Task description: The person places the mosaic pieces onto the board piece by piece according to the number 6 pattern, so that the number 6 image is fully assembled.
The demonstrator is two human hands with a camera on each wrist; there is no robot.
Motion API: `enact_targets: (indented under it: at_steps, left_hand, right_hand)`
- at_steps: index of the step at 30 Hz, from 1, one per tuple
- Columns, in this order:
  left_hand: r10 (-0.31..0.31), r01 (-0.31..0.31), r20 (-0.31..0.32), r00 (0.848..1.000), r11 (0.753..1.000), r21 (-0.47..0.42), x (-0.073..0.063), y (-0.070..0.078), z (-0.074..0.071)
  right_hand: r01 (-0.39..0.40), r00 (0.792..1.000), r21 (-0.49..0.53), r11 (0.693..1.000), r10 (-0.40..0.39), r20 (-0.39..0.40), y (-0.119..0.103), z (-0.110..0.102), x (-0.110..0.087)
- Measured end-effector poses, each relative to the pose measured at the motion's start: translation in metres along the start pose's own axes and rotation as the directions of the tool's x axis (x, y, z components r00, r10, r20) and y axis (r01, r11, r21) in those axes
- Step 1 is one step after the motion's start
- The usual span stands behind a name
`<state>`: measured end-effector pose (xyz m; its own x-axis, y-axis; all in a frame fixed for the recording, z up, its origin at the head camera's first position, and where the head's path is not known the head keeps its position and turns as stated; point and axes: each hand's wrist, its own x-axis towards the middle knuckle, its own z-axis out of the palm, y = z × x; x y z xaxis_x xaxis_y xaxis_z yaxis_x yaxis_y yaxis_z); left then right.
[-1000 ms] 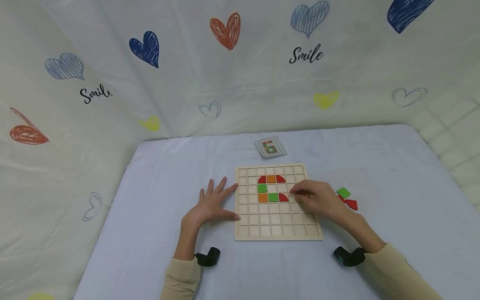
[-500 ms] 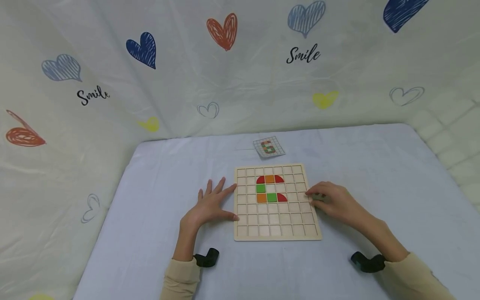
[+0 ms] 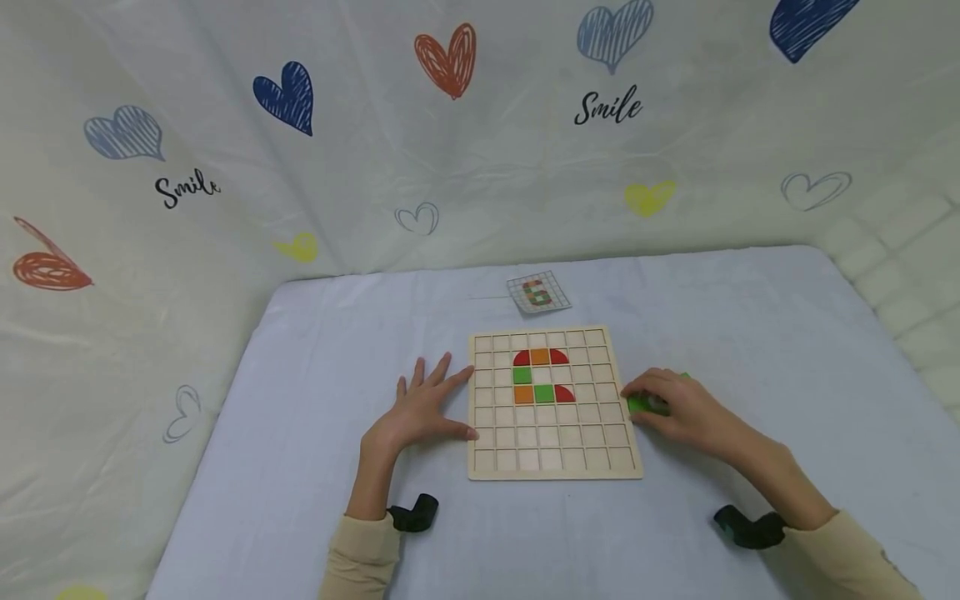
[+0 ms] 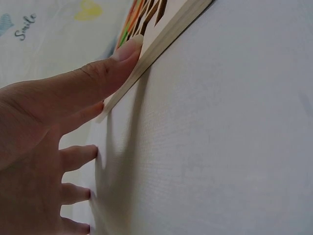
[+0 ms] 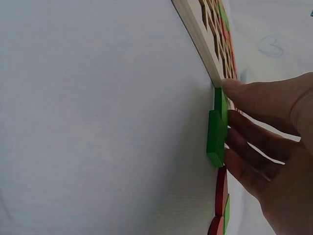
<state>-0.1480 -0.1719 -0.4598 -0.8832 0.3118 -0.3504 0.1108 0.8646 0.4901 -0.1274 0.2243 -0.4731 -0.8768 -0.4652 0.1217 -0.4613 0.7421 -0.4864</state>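
Note:
A wooden grid board point(image 3: 557, 437) lies on the table, bearing a small figure of red, orange and green tiles point(image 3: 543, 394). My left hand point(image 3: 412, 417) rests at the board's left side, fingers spread; its thumb point(image 4: 124, 54) and index finger touch the rim. Just off the right edge, my right hand point(image 3: 678, 408) reaches over green tiles point(image 5: 216, 132) on the table. Its thumb and fingertips are apart around them, touching or very close. Red tiles point(image 5: 221, 191) and another green tile point(image 5: 227, 215) lie behind these, mostly hidden by the hand in the head view.
A picture card point(image 3: 538, 293) with a coloured figure on a grid lies beyond the board. White cloth covers the table point(image 3: 360, 333), and a sheet printed with hearts point(image 3: 444, 62) hangs behind it. A black wrist device point(image 3: 748, 527) shows at each cuff.
My right hand has moved right, from over the board to the loose tiles beside it. The left hand keeps its place. The tiles on the board look the same.

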Motion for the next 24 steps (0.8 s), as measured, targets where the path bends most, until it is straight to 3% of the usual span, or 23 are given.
enact_targets:
  at_steps: [5, 13, 19, 24]
  left_hand:
    - [-0.006, 0.006, 0.001, 1.0, 1.0, 0.0, 0.0007, 0.0, -0.0009]
    - [-0.004, 0.004, 0.003, 1.0, 1.0, 0.006, 0.0024, -0.0017, 0.0002]
    - [-0.002, 0.002, 0.004, 1.0, 1.0, 0.003, 0.0016, -0.0013, -0.0003]
    - [-0.001, 0.001, 0.006, 1.0, 1.0, -0.002, 0.0003, -0.0008, -0.0013]
  right_hand:
    - [-0.015, 0.999, -0.005, 1.0, 0.015, 0.036, -0.0002, -0.0029, 0.003]
    - [-0.011, 1.0, -0.009, 1.0, 0.011, 0.012, 0.0001, -0.0016, 0.0047]
    - [-0.044, 0.999, 0.046, 0.998, 0.044, 0.015, 0.0007, -0.0008, 0.0052]
    - [0.003, 0.999, 0.042, 0.999, -0.001, -0.049, 0.0014, 0.0009, 0.0042]
